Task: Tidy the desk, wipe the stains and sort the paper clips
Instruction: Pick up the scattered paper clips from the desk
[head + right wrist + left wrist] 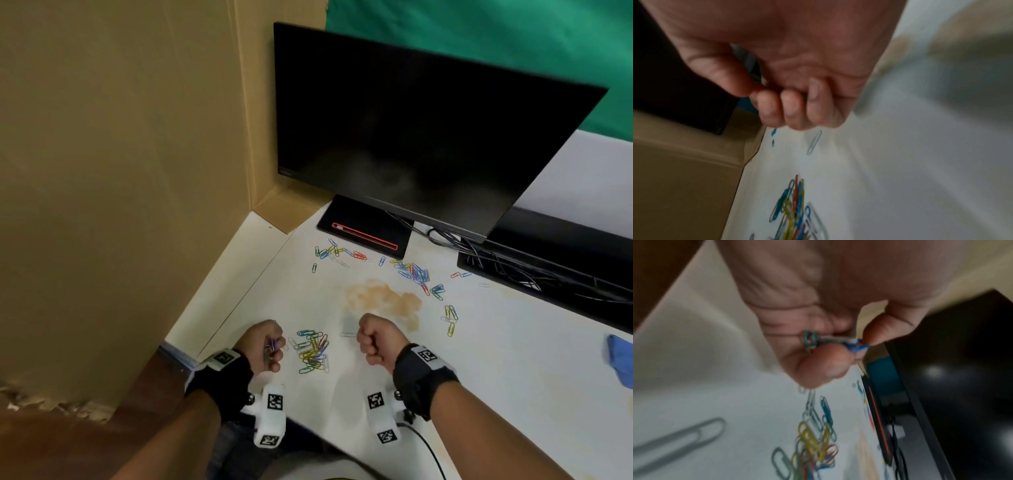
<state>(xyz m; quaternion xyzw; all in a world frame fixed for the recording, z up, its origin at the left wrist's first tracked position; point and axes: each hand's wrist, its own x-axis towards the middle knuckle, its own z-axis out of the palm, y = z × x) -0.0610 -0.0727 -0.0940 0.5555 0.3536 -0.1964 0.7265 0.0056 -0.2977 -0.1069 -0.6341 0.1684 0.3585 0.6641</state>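
Desk surface, white and flat (479,359), lies under both hands and carries a black flat-panel monitor (428,130) well beyond them. Brown-orange stain (383,298) sits just beyond the right hand (376,337). A blue cloth (620,359) lies far to the right of that hand. The heap of coloured wire paper clips (313,353) rests between the hands, nearer the left hand (265,344); further clips are scattered beyond the stain. The left hand is curled, fingers and thumb pinching a small bundle of clips (830,342). The right hand is a closed fist with nothing visible in it. Clips are judged light, stiff and slippery, and prone to interlocking; pinch each one across its flat loops.
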